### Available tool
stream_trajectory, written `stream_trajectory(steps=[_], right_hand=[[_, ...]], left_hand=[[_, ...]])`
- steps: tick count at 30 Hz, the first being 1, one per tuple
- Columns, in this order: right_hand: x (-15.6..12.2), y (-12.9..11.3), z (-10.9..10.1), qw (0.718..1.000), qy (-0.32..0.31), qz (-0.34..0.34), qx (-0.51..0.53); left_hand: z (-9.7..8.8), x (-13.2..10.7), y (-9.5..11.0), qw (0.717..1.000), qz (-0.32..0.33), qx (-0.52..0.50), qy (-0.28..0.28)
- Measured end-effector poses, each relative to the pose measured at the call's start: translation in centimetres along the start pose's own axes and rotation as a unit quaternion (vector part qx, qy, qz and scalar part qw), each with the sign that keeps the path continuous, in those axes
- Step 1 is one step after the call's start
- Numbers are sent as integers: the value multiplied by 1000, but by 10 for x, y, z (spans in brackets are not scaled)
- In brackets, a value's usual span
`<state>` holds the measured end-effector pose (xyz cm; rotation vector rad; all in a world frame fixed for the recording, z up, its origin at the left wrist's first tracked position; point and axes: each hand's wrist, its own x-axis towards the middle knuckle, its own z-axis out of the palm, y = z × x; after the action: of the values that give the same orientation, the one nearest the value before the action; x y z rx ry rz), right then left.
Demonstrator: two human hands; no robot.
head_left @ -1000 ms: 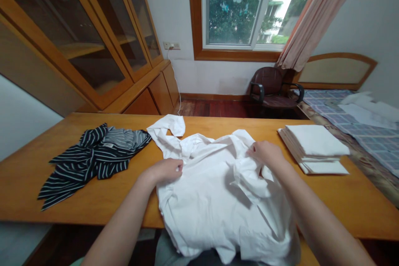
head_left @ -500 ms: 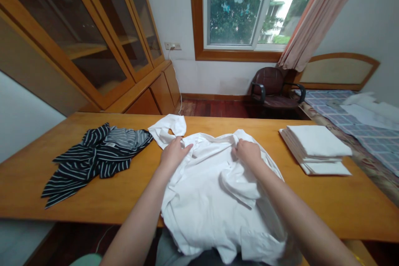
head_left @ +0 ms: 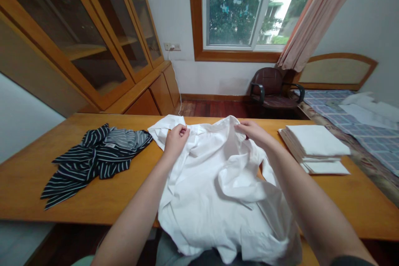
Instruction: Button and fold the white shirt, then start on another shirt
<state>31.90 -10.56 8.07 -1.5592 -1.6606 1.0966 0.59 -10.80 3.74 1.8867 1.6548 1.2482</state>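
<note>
A white shirt [head_left: 199, 195] lies spread over the table in front of me, its lower part hanging over the near edge toward my lap. My left hand [head_left: 177, 137] is closed on the shirt's upper left part, beside a sleeve that stretches out to the left. My right hand [head_left: 254, 131] pinches the cloth at the upper right, near the collar, and holds it lifted. One front panel is bunched in loose folds below my right hand. The fingertips of both hands are partly hidden.
On the wooden table [head_left: 137, 199], a crumpled black-and-white striped garment [head_left: 93, 153] lies left. A stack of folded white cloth [head_left: 314, 147] sits right. Beyond are a glass-door cabinet [head_left: 124, 62], a brown armchair [head_left: 269, 87] and a bed [head_left: 346, 112] with a checked cover.
My right hand has raised the shirt's upper right edge up and away from me, opening out the cloth there. My left hand has shifted slightly farther forward, its fingers now more curled.
</note>
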Motion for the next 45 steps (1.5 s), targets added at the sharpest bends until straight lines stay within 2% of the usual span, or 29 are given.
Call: stream_trajectory(steps=[2, 5, 7, 10, 13, 15, 17, 18, 20, 23, 25, 27, 31, 33, 36, 39, 42, 45], right_hand=[[6, -13, 4, 982, 1, -17, 190], [16, -25, 19, 939, 4, -34, 343], [23, -26, 32, 925, -6, -29, 378], [29, -17, 48, 936, -10, -1, 351], [25, 0, 56, 967, -1, 24, 253], [16, 14, 56, 986, -8, 2, 168], [4, 26, 52, 997, -33, -35, 65], [-4, 31, 48, 998, -49, -49, 9], [-21, 40, 38, 990, -83, -66, -91], [-46, 53, 23, 978, -139, -45, -151], [-62, 62, 14, 968, -191, -7, -165], [-76, 71, 6, 957, -220, 16, -189], [-99, 78, -3, 947, -229, 30, -225], [-109, 75, -4, 941, -254, 48, -217], [-118, 65, 1, 932, -287, 83, -207], [-123, 49, 10, 930, -289, 90, -210], [-128, 26, 12, 934, -308, 60, -171], [-135, 3, 10, 940, -332, 11, -75]], left_hand=[[5, 11, 6, 995, -30, -94, 22], [22, 26, 12, 970, -59, -229, 47], [37, 33, 13, 952, -74, -293, 52], [59, 33, 8, 937, -103, -334, -10], [71, 17, -4, 954, -97, -276, -64], [70, 1, -12, 977, -40, -195, -71], [65, -17, -17, 988, 53, -115, -87], [62, -25, -18, 986, 107, -73, -103], [55, -40, -18, 965, 208, 9, -160], [53, -55, -19, 916, 290, 115, -251], [56, -62, -25, 895, 300, 171, -283], [62, -64, -33, 885, 294, 210, -294], [71, -62, -46, 887, 280, 235, -282], [72, -58, -48, 890, 275, 236, -278], [73, -52, -49, 891, 268, 241, -276], [74, -47, -51, 892, 265, 246, -272], [76, -41, -54, 893, 259, 247, -273], [76, -36, -57, 895, 259, 237, -274]])
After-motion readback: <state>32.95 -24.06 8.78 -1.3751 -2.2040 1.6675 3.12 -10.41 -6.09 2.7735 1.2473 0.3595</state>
